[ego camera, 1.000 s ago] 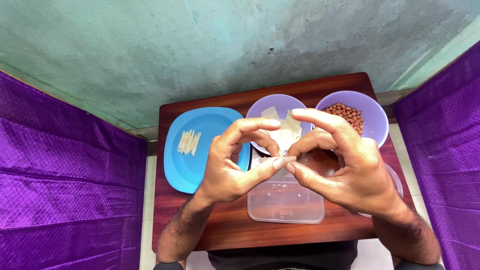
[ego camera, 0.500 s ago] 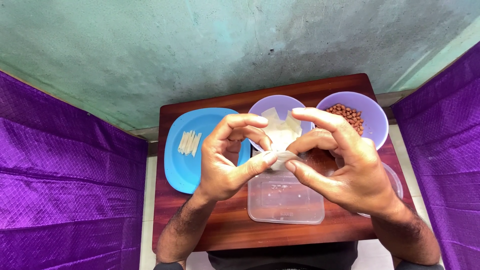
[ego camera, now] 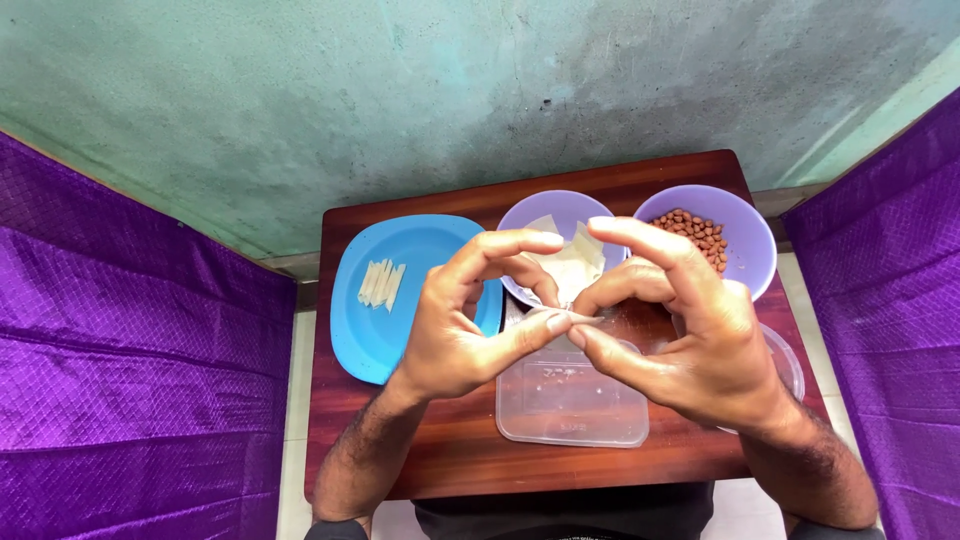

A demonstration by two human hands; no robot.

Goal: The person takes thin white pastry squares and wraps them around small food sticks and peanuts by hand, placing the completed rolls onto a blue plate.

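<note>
Wrapper strip (ego camera: 572,318) | thin, pale, translucent | pinched between left hand (ego camera: 462,325), right hand (ego camera: 690,335)

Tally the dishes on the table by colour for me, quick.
Purple bowls: 2
Blue plate: 1
Clear containers: 2, a rectangular tub and a round one partly behind the right hand
Total: 5
</note>
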